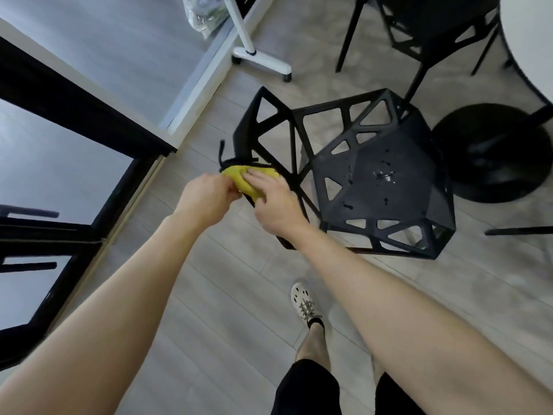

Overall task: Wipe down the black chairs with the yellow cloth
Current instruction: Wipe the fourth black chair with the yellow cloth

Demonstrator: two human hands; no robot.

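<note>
The person stands behind a black chair (380,187) with both hands at the top edge of its backrest, where the yellow cloth (235,174) is bunched over the frame. The left hand (206,199) pinches one end of the cloth with curled fingers. The right hand (275,208) lies over the other end, fingers on top and thumb below, so the cloth seems clamped between them. The wiping looks to be at an early or middle stage. The seat shows droplets and pale wet marks near its centre, so it appears not yet wiped dry. A second chair (434,22) stands further off beside the white table (526,40), well apart from the cloth, and probably remains to be done.
</note>
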